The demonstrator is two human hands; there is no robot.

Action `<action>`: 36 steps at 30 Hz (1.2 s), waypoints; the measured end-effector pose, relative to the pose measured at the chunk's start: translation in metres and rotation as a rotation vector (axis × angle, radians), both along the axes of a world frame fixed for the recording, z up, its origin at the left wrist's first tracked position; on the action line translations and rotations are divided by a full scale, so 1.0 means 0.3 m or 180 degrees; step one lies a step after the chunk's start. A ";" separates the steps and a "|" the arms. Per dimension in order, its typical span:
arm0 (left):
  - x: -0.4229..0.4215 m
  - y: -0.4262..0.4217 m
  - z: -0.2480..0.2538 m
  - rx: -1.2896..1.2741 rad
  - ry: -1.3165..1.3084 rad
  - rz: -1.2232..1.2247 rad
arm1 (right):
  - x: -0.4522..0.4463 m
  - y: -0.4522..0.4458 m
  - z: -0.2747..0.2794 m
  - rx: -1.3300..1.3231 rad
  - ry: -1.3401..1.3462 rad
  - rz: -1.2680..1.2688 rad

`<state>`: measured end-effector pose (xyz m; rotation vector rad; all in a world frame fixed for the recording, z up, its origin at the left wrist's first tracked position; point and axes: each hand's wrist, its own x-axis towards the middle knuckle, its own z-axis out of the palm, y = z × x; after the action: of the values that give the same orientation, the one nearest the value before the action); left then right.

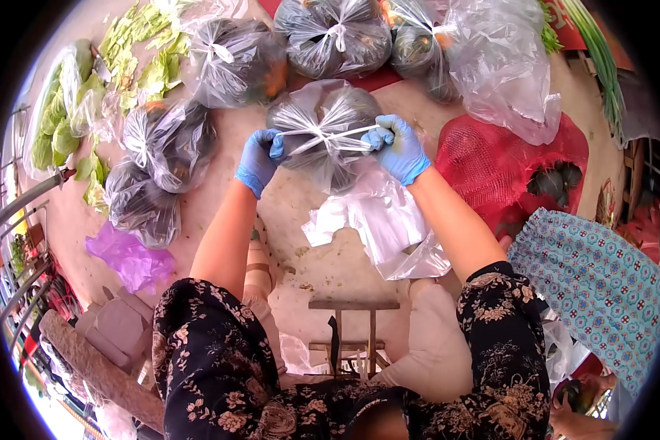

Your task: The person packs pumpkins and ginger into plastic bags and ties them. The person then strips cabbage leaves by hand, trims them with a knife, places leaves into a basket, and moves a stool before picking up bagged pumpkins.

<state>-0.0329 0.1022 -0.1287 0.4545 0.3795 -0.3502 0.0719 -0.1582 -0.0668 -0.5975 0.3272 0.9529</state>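
A clear plastic bag (328,117) with dark, rounded contents sits in front of me, its neck gathered and its white ties pulled out sideways. My left hand (260,158), in a blue glove, is closed on the left end of the tie. On the other side my right hand (398,150), gloved the same way, pinches the right end. The ties look taut between both hands. Just below the bag lies a stack of white plastic bags (378,213).
More knotted bags (334,37) stand behind, with others (150,158) at the left. Leafy greens (139,44) lie at the upper left, a purple bag (132,257) below. A red mesh sack (491,161) and patterned cloth (590,286) are at the right; a person's hand (576,422) shows lower right.
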 end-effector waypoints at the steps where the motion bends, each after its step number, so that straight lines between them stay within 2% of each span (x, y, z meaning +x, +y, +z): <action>1: -0.015 0.002 0.044 -0.0562 -0.0404 -0.0209 | -0.002 0.009 0.019 0.0309 0.0030 0.0157; 2: -0.009 -0.012 0.134 -0.0288 -0.0229 -0.0360 | -0.017 0.020 0.046 0.0617 0.0078 0.0302; 3: 0.012 -0.043 0.260 -0.0017 -0.0039 -0.0519 | -0.038 0.053 0.121 -0.0187 0.0122 0.0456; 4: 0.019 -0.066 0.337 0.0254 0.0147 -0.0679 | -0.064 0.075 0.117 -0.0208 0.0180 0.0741; 6: 0.024 -0.087 0.374 0.0971 0.0004 -0.1078 | -0.085 0.108 0.103 -0.0265 0.0219 0.1313; 8: 0.039 -0.106 0.396 0.1594 -0.0183 -0.1425 | -0.099 0.118 0.093 -0.0507 0.0007 0.1574; 10: 0.040 -0.133 0.397 0.2091 -0.0358 -0.1754 | -0.109 0.144 0.168 -0.0699 -0.0102 0.1676; 11: 0.035 -0.132 0.356 0.2253 -0.0362 -0.1927 | -0.120 0.140 0.133 -0.0763 -0.0141 0.1794; 12: 0.038 -0.155 0.351 0.2411 -0.0376 -0.1856 | -0.130 0.137 0.122 -0.0783 -0.0085 0.1836; 15: 0.033 -0.207 0.348 0.2937 -0.0234 -0.1479 | -0.121 0.156 0.216 -0.1287 -0.0605 0.1982; 17: 0.025 -0.202 0.325 0.2785 -0.0097 -0.1236 | -0.100 0.151 0.227 -0.1820 -0.1049 0.2250; 18: 0.024 -0.194 0.305 0.2704 -0.0046 -0.1119 | -0.088 0.133 0.217 -0.1883 -0.1105 0.1968; 19: 0.026 -0.178 0.281 0.2235 -0.0123 -0.0899 | -0.069 0.114 0.203 -0.2125 -0.1168 0.1902; 21: 0.019 -0.109 0.232 0.1187 0.0651 -0.0302 | -0.017 0.047 0.145 -0.2430 -0.1162 0.1598; 22: 0.005 -0.060 0.175 0.0540 0.0913 0.0112 | 0.010 -0.001 0.098 -0.2366 -0.0993 0.1624; 23: -0.024 -0.043 0.079 0.0336 0.0902 0.0306 | -0.008 -0.015 0.095 -0.2289 -0.0698 0.1547; 24: -0.009 -0.047 0.080 -0.0045 0.0900 0.0587 | -0.023 -0.017 0.093 -0.2187 -0.0405 0.1470; 26: -0.006 -0.090 0.095 -0.0797 0.0947 0.1178 | -0.036 -0.027 0.072 -0.1858 -0.0400 0.1261; 27: 0.007 -0.101 0.097 -0.0897 0.0731 0.1219 | -0.038 -0.025 0.065 -0.1709 -0.0410 0.1149; 30: 0.072 -0.185 0.210 0.1376 -0.0664 0.0534 | -0.046 0.002 0.078 -0.2401 -0.3078 0.0923; 31: 0.079 -0.206 0.226 0.2230 -0.1069 -0.0044 | -0.047 0.021 0.131 -0.2498 -0.3716 0.0911; 32: 0.077 -0.230 0.207 0.3623 -0.1636 -0.0333 | -0.037 0.046 0.173 -0.2538 -0.4061 0.0890; 34: 0.102 -0.254 0.243 0.5781 -0.2504 -0.1292 | -0.038 0.084 0.196 -0.2577 -0.4674 0.0821; 35: 0.113 -0.277 0.229 0.6009 -0.2518 -0.1101 | -0.025 0.083 0.176 -0.2594 -0.4638 0.0693; 36: 0.129 -0.270 0.225 0.6155 -0.2170 -0.1294 | -0.012 0.073 0.152 -0.2614 -0.4612 0.0571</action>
<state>0.0057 0.0213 -0.0611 2.4861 -0.1903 -0.0864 0.0683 -0.1364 -0.0212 -1.9038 -0.6978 0.3113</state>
